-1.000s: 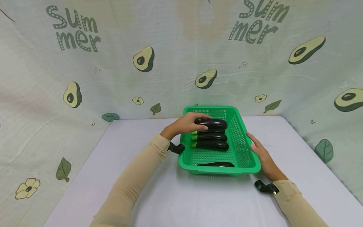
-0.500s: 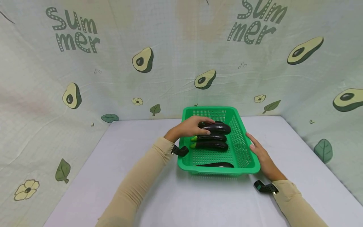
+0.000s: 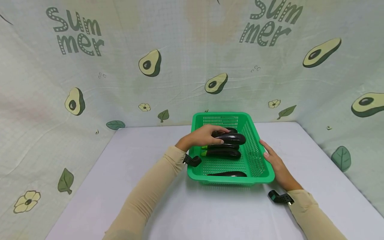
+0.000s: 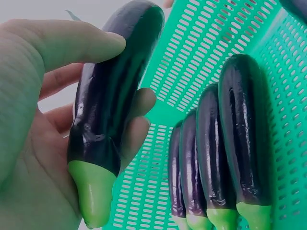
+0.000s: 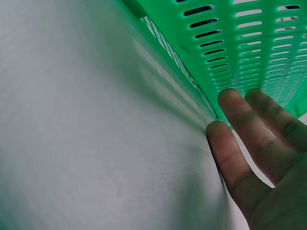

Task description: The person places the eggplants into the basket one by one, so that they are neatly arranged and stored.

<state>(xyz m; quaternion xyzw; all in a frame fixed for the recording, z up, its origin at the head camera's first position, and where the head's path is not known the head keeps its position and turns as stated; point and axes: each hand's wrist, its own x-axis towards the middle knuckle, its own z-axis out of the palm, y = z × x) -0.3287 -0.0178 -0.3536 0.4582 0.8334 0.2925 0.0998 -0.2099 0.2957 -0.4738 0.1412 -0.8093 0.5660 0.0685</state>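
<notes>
The left hand (image 3: pixel 201 136) reaches into the green plastic basket (image 3: pixel 257 156) from its left side and grips a dark purple eggplant (image 3: pixel 230 138) near its pale green stem end. In the left wrist view the thumb lies over the top of the held eggplant (image 4: pixel 112 110) and the fingers (image 4: pixel 139 122) curl round its underside, clamped on it. The eggplant is held above the basket's floor, lengthwise left to right, over a row of eggplants (image 3: pixel 222 153) that lie side by side in the far half of the basket; three of these (image 4: pixel 225 158) show in the left wrist view, their green stem ends pointing the same way. One more eggplant (image 3: pixel 228 174) lies apart against the basket's near wall.

The right hand (image 3: pixel 277 165) rests flat on the white table (image 3: pixel 90 186) against the basket's right wall. Its fingers (image 5: pixel 230 153) are straight and slightly apart, touching the basket (image 5: pixel 240 43) under the rim, holding nothing.

Behind the table hangs a pale cloth backdrop (image 3: pixel 180 50) printed with avocados.
</notes>
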